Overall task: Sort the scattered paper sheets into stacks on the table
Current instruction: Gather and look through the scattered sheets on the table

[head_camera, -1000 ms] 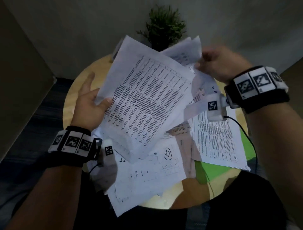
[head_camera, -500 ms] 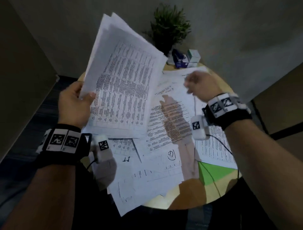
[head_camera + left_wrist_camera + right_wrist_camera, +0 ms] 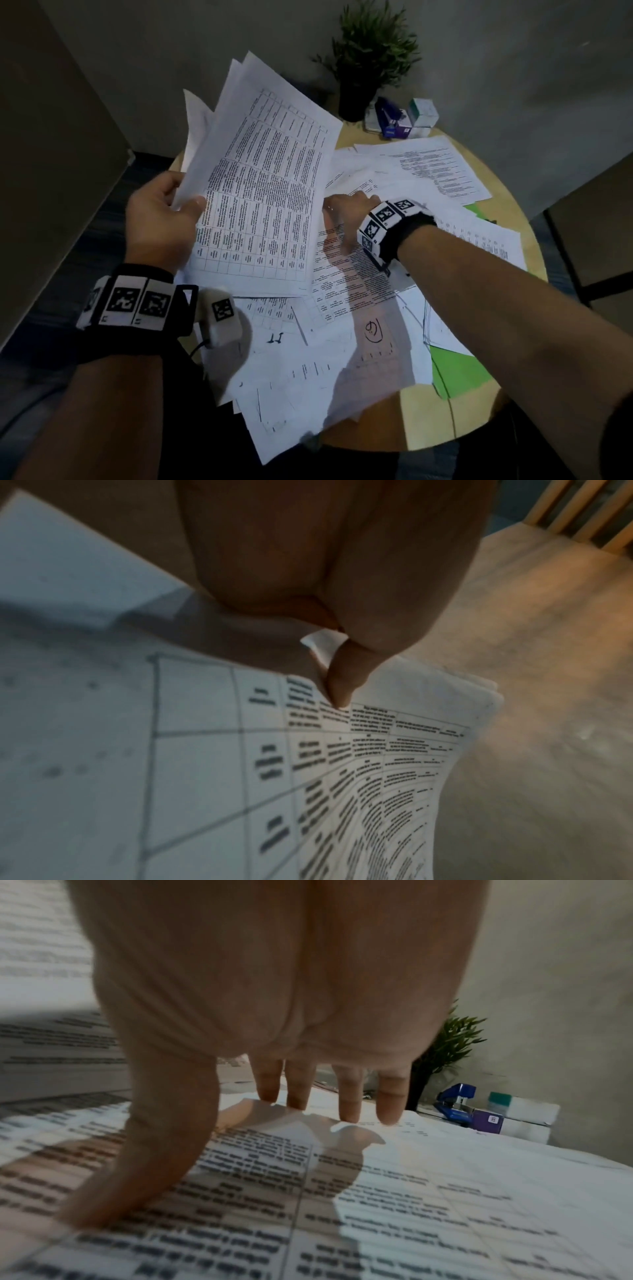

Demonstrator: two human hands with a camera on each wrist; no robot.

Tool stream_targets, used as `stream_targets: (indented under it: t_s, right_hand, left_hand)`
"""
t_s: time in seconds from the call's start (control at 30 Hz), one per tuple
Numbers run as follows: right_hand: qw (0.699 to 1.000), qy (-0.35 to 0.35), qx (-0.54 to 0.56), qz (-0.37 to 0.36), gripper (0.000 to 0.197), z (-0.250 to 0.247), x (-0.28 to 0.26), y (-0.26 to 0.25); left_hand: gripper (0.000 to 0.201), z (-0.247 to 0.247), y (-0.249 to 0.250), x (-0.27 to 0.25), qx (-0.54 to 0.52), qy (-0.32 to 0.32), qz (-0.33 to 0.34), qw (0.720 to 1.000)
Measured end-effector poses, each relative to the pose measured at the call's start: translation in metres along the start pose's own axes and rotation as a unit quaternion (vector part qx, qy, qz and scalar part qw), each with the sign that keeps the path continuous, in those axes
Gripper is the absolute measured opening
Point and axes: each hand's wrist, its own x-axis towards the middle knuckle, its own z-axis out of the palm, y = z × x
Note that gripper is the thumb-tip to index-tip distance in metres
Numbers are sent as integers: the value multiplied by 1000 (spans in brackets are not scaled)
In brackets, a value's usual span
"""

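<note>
Pinched tight, that's the grip of my left hand (image 3: 156, 219): thumb on top, fingers behind, clamped on the lower left edge of a sheaf of printed sheets (image 3: 260, 192), and I hold it up off the counter (image 3: 524, 236), tilted back toward the wall. From the left wrist view my thumb (image 3: 342, 688) presses right onto the table grid on the top page, and several page edges fan out just past it.

My right hand (image 3: 346, 219) is spread wide and flat, holding nothing. Fingers (image 3: 349, 1096) are straight and their tips come down on a loose text sheet (image 3: 394, 1204), thumb (image 3: 161, 1139) planted on the same page nearer to me.

Under that hand lies the scatter of paper (image 3: 335, 353): overlapping white pages cover most of the round wooden counter, some hanging over its near edge. One near page carries a circled handwritten mark (image 3: 373, 329). More printed pages (image 3: 431, 164) lie flat at the far side, beyond my right hand.

A green sheet (image 3: 459, 370) peeks out from under the white ones at the near right.

At the back of the counter, by the wall, stands a potted plant (image 3: 373, 51). Just to its right sits a blue stapler (image 3: 455, 1099), touching a purple box (image 3: 488, 1119), with a white and teal box (image 3: 424, 111) beside them.
</note>
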Motion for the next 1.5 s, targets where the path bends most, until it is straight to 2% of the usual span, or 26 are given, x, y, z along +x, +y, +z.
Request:
stream_targets:
  t_s: [0.07, 0.13, 0.27, 0.33, 0.5, 0.6, 0.77, 0.9, 1.07, 1.2, 1.27, 1.37, 1.43, 1.5]
  right_hand:
    - [1000, 6, -24, 7, 101, -3, 5, -1]
    - [998, 48, -33, 15, 86, -7, 7, -2]
    - [991, 130, -12, 27, 28, -18, 5, 3]
    - [987, 159, 21, 29, 14, -24, -1, 7]
    - [981, 185, 55, 7, 12, -39, -15, 17]
    - [963, 236, 127, 9, 17, -55, -32, 26]
    - [888, 384, 241, 76, 22, -79, -65, 48]
    - [837, 439, 308, 111, 15, -91, -95, 63]
    - [779, 481, 394, 79, 14, -89, -142, 80]
    - [717, 490, 491, 67, 12, -72, -173, 91]
    - [689, 459, 557, 62, 20, -62, -183, 87]
    - [644, 409, 641, 77, 21, -39, -183, 74]
    - [656, 367, 652, 99, 19, -24, -180, 67]
    - [652, 310, 680, 128, 19, -6, -178, 63]
  left_hand:
    - [14, -1, -1, 1, -1, 2, 1, 1000]
    - [14, -3, -1, 1, -1, 10, 5, 1000]
    - [19, -6, -2, 5, -12, 53, 2, 998]
    - [19, -8, -1, 5, -16, 73, 7, 997]
    - [14, -11, 5, -5, -31, 124, 16, 992]
    - [15, -16, 12, -10, -51, 140, 17, 989]
    - [20, -24, 33, -11, -59, 160, 41, 984]
    - [23, -26, 46, -15, -17, 146, 55, 988]
    - [25, -15, 65, -28, 2, 108, 58, 992]
    - [27, -2, 92, -43, -10, 76, 79, 994]
    - [28, 7, 107, -53, -18, 48, 90, 995]
    - [30, 23, 120, -66, -44, -19, 98, 994]
    - [29, 33, 123, -73, -58, -63, 90, 992]
    - [29, 42, 123, -83, -63, -95, 84, 990]
